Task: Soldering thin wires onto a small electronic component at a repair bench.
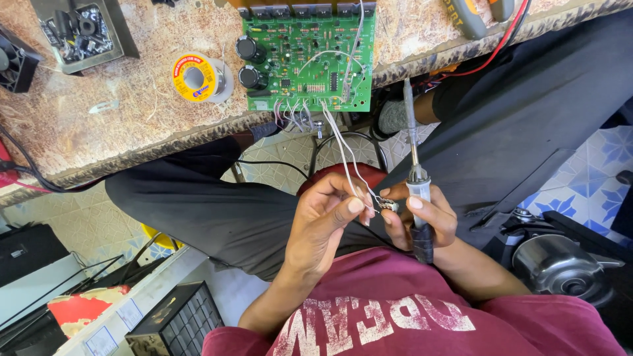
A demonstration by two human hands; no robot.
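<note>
My left hand (324, 221) pinches thin white wires (341, 146) that run down from a green circuit board (308, 56) on the bench edge. Their lower ends meet a small metal component (388, 206), held between the fingertips of both hands. My right hand (422, 217) also grips a soldering iron (414, 168) by its black and white handle, its tip pointing up toward the bench. Both hands hover over my lap, below the board.
A yellow solder spool (196, 77) lies left of the board on the speckled benchtop (119, 118). A metal tray of black parts (79, 29) sits at top left, a small fan (14, 62) beside it. A red stool (343, 175) shows between my legs.
</note>
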